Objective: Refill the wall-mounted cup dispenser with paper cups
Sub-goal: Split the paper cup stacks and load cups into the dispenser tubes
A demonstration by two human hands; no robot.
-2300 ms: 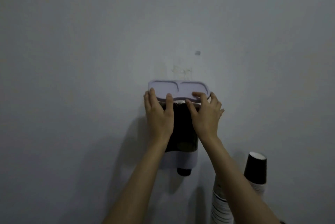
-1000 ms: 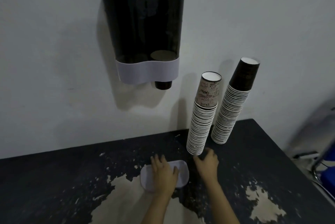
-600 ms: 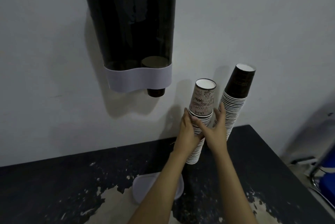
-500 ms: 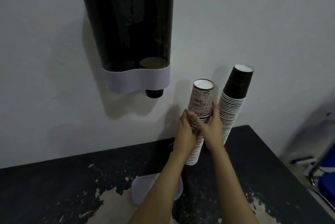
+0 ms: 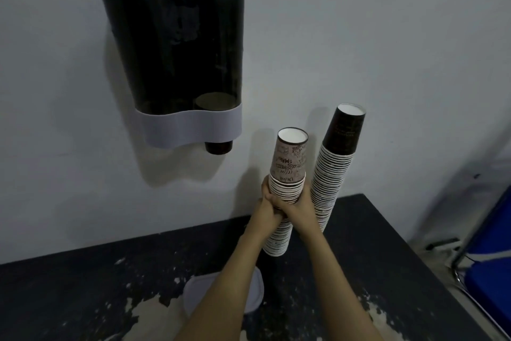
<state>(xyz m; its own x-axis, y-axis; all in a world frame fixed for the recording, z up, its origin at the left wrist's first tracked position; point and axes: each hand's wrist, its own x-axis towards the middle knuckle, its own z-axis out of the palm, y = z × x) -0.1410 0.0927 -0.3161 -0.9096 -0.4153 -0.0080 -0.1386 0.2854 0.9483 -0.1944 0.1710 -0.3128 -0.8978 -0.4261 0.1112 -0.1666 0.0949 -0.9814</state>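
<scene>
The patterned cup stack [image 5: 286, 188] stands upside down on the dark surface [image 5: 387, 252] beside the wall, and I grip its middle with my left hand [image 5: 267, 212] and right hand [image 5: 298, 209], both wrapped around it. The darker stack [image 5: 333, 172] stands just beside it, nearly touching. If I lift crookedly, the lower cups could slide off or the neighbour topple. The dispenser [image 5: 177, 64] hangs up left, one cup [image 5: 218, 146] poking out below; its lid [image 5: 255, 292] lies near me.

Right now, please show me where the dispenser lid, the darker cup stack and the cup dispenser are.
dispenser lid [image 5: 255, 293]: head view, its right edge beside the forearm.
darker cup stack [image 5: 330, 175]: head view, ribbed middle.
cup dispenser [image 5: 190, 128]: head view, pale lower band.
</scene>
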